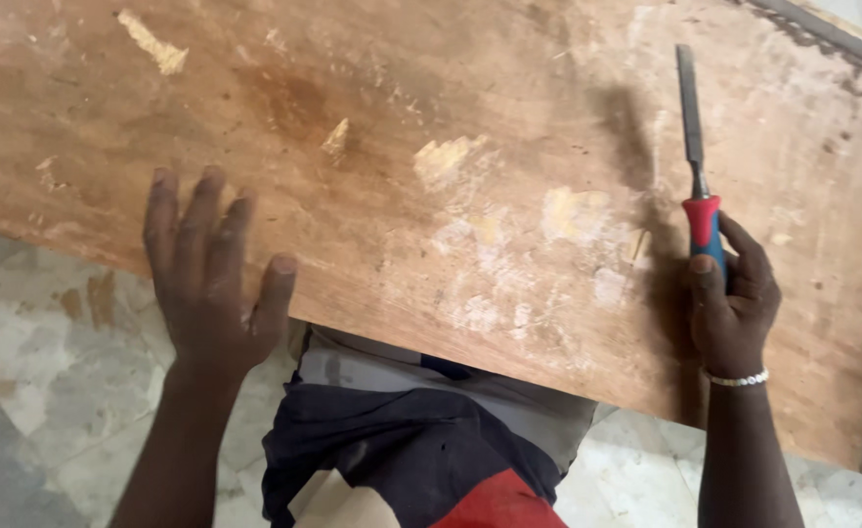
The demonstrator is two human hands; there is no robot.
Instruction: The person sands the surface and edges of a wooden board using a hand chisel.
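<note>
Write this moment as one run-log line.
left hand: flat on plywood board edge | right hand: grips chisel, blade on board

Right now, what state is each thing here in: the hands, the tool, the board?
Left hand: open, flat on the board's near edge.
Right hand: closed around the chisel's handle.
Chisel: held, blade pointing away over the board.
Wooden board: lying flat, surface worn, scraped pale in patches.
</note>
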